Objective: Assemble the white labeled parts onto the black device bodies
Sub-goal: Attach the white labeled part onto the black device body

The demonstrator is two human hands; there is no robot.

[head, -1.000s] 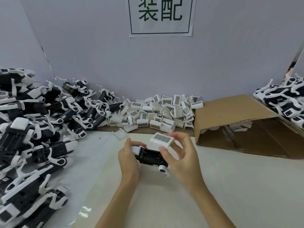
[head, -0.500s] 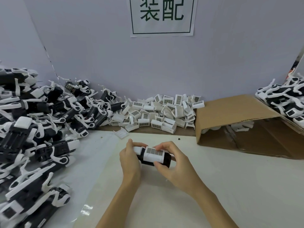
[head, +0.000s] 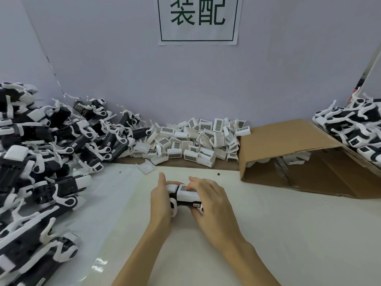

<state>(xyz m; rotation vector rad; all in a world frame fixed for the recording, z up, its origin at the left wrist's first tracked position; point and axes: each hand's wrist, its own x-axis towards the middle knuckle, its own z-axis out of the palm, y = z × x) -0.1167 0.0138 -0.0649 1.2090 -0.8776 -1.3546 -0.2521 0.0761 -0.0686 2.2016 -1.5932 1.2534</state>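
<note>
A black device body (head: pixel 181 200) with white ends lies on its side between my hands at the table's middle. My left hand (head: pixel 159 200) grips its left end, thumb over the top. A white labeled part (head: pixel 188 194) with a barcode sits on top of the body, and my right hand (head: pixel 212 203) curls over it, fingers pressing on its far edge and thumb under the right end. A heap of loose white labeled parts (head: pixel 193 141) lies against the back wall.
A big pile of black-and-white device bodies (head: pixel 41 162) fills the left side. A brown cardboard box (head: pixel 292 139) lies on its side at the right, with another pile of devices (head: pixel 354 129) behind it. One loose white part (head: pixel 145 167) lies near the mat's far edge.
My right hand brought the white labeled part down from above onto the black body and now curls over it. The left hand kept its hold.
</note>
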